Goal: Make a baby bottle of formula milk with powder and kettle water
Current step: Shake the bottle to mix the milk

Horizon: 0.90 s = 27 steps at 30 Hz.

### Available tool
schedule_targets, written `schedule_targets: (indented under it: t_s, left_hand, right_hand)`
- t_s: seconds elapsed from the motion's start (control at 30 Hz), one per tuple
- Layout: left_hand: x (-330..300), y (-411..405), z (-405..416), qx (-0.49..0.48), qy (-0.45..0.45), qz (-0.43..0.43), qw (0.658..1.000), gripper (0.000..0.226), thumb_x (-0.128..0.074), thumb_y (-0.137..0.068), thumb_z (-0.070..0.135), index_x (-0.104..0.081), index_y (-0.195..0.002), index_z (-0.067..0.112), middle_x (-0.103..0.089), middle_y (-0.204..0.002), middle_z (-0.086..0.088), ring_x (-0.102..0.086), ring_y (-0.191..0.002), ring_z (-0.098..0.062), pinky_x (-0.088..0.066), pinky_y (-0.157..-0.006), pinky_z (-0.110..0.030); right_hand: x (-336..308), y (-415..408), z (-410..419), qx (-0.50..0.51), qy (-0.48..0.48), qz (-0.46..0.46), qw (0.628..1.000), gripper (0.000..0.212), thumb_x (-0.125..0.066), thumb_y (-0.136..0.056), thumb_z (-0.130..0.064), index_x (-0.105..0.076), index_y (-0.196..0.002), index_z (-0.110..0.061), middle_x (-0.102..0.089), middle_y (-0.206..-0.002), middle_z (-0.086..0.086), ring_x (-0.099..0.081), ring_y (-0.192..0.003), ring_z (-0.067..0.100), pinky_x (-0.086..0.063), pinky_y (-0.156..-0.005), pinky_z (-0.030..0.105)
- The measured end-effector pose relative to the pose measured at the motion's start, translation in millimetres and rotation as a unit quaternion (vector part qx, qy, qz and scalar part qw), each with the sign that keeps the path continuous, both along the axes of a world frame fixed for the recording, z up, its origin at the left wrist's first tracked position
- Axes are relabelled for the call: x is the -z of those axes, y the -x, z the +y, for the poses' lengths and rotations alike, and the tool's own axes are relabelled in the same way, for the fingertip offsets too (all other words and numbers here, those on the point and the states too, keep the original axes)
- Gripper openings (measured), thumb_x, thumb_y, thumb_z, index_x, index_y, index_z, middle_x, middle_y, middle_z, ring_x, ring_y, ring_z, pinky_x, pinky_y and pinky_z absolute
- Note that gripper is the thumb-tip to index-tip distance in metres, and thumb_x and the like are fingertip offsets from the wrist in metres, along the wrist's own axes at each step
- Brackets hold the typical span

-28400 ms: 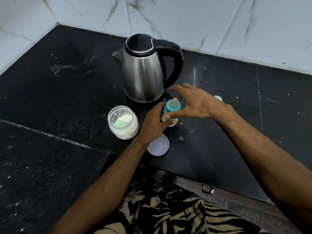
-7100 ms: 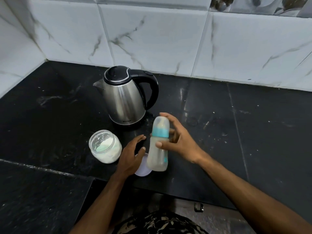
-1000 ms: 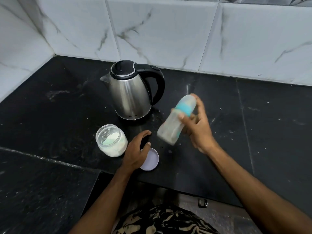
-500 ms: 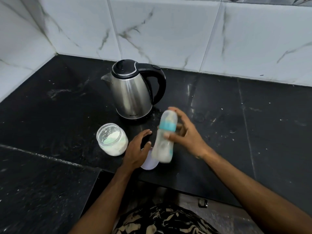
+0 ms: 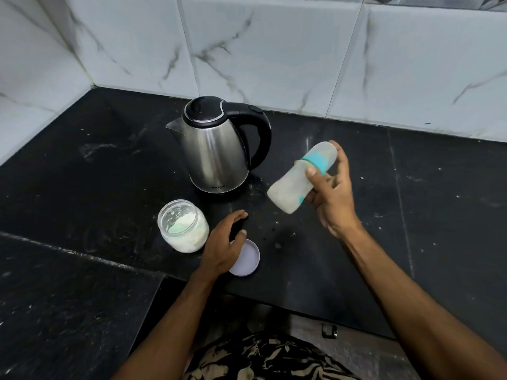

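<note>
**A:** ok so what's the grip doing here? the right hand (image 5: pixel 333 196) has thumb and fingers wrapped round the baby bottle (image 5: pixel 301 178) about mid-body, just below the teal collar (image 5: pixel 318 160); it's clamped on it, lifted well clear of the counter (image 5: pixel 439 215) and tipped hard, cap end up and to the right, base down-left; my guess is a shake to mix the powder in, since the clear cap's on and the sealed top means nothing spills at that angle.

**B:** yeah reads like mixing to me too; contents look cloudy through the plastic, though I can't tell how full it is; holding it out to the right of the kettle (image 5: pixel 219 149) keeps it from clipping the handle, I'd say.

**A:** and the left hand (image 5: pixel 223 244)? fingers apart and relaxed, holding nothing; it rests low over the counter with the heel overlapping the edge of the white lid (image 5: pixel 247 259); can't tell if it's actually pressing on it.

**B:** probably parked there ready to close the powder jar (image 5: pixel 183 226), which stands open just left of that hand, some powder left inside; lid's lying rim-up right by it, so that's likely the leftover job.

**A:** kettle's upright behind the jar, lid shut, spout pointing left; looks finished with.
</note>
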<state>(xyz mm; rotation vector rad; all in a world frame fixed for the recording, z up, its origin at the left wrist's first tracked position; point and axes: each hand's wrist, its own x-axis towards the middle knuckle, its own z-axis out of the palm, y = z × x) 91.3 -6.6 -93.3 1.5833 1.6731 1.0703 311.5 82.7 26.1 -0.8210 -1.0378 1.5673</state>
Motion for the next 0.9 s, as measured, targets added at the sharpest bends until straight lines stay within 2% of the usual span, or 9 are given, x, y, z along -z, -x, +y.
schedule_targets:
  t_s: [0.17,0.33,0.4,0.5,0.57,0.7,0.77,0.83,0.9]
  left_hand:
    - [-1.1,0.2,1.0,-0.001,0.000,0.006,1.000,0.051,-0.050,-0.087,0.032,-0.057,-0.134,0.015,-0.060,-0.137,0.004,-0.056,-0.126,-0.013,-0.040,-0.109,-0.028]
    - [0.9,0.9,-0.1,0.001,-0.003,0.000,1.000,0.052,-0.047,-0.086,0.037,-0.056,-0.134,0.019,-0.061,-0.137,0.006,-0.055,-0.129,-0.009,-0.040,-0.111,-0.028]
    - [0.6,0.4,0.1,-0.004,-0.007,0.003,1.000,0.044,-0.050,-0.089,0.033,-0.057,-0.131,0.021,-0.060,-0.136,0.008,-0.056,-0.127,-0.009,-0.040,-0.109,-0.028]
    - [1.6,1.0,0.8,-0.003,0.003,0.002,1.000,0.042,-0.055,-0.092,0.025,-0.059,-0.133,0.017,-0.060,-0.138,0.005,-0.057,-0.127,-0.012,-0.043,-0.108,-0.034]
    - [1.0,1.3,0.7,-0.004,0.001,0.003,1.000,0.044,-0.053,-0.092,0.030,-0.058,-0.133,0.017,-0.060,-0.137,0.006,-0.056,-0.127,-0.011,-0.043,-0.109,-0.034]
    - [-2.3,-1.5,-0.9,-0.007,-0.005,0.000,1.000,0.054,-0.047,-0.086,0.038,-0.057,-0.134,0.013,-0.061,-0.136,0.005,-0.055,-0.127,-0.009,-0.041,-0.110,-0.032]
    - [-0.3,-0.9,-0.4,-0.011,0.001,-0.003,1.000,0.050,-0.050,-0.088,0.032,-0.058,-0.133,0.013,-0.060,-0.136,0.006,-0.056,-0.126,-0.009,-0.042,-0.109,-0.036]
    - [2.5,0.6,0.8,-0.007,0.012,-0.012,1.000,0.044,-0.055,-0.091,0.026,-0.057,-0.135,0.017,-0.061,-0.138,0.006,-0.057,-0.127,-0.012,-0.045,-0.108,-0.042]
    - [3.1,0.9,1.1,-0.009,0.014,-0.013,1.000,0.043,-0.056,-0.092,0.024,-0.057,-0.135,0.018,-0.061,-0.138,0.006,-0.057,-0.127,-0.012,-0.044,-0.108,-0.043]
  right_hand:
    - [15.5,10.4,-33.8,-0.212,-0.093,-0.131,0.964,0.079,-0.078,-0.079,-0.005,-0.036,-0.142,-0.029,-0.058,-0.126,0.024,-0.065,-0.109,0.034,-0.058,-0.083,0.044]
    - [0.5,6.3,-3.9,-0.023,0.019,0.013,0.999,0.084,-0.085,-0.072,-0.027,-0.037,-0.141,-0.032,-0.059,-0.123,0.026,-0.062,-0.108,0.037,-0.057,-0.080,0.047]
    - [6.2,10.2,-14.0,-0.067,0.017,0.003,0.998,0.086,-0.086,-0.071,-0.027,-0.037,-0.142,-0.032,-0.058,-0.125,0.025,-0.062,-0.109,0.039,-0.057,-0.081,0.049]
    - [16.5,16.8,-38.4,-0.202,-0.048,-0.109,0.972,0.079,-0.078,-0.078,-0.011,-0.036,-0.142,-0.029,-0.059,-0.124,0.029,-0.062,-0.111,0.043,-0.056,-0.086,0.054]
    - [12.5,15.1,-32.4,-0.178,-0.071,-0.106,0.976,0.076,-0.076,-0.079,-0.007,-0.037,-0.141,-0.028,-0.057,-0.126,0.028,-0.061,-0.113,0.045,-0.055,-0.088,0.054]
    - [-1.9,7.6,-8.0,-0.034,0.004,-0.006,0.999,0.083,-0.086,-0.072,-0.029,-0.039,-0.140,-0.035,-0.057,-0.126,0.027,-0.061,-0.111,0.040,-0.053,-0.088,0.056]
    - [2.7,11.5,-19.4,-0.078,-0.012,-0.044,0.996,0.084,-0.086,-0.070,-0.031,-0.039,-0.140,-0.038,-0.057,-0.128,0.027,-0.063,-0.111,0.039,-0.055,-0.084,0.053]
    - [10.1,15.5,-36.1,-0.182,-0.054,-0.111,0.976,0.082,-0.082,-0.075,-0.020,-0.037,-0.141,-0.035,-0.058,-0.127,0.025,-0.063,-0.112,0.039,-0.056,-0.086,0.054]
    - [11.7,15.4,-34.9,-0.202,-0.079,-0.114,0.970,0.079,-0.078,-0.078,-0.011,-0.036,-0.142,-0.031,-0.059,-0.125,0.027,-0.062,-0.113,0.042,-0.054,-0.089,0.058]
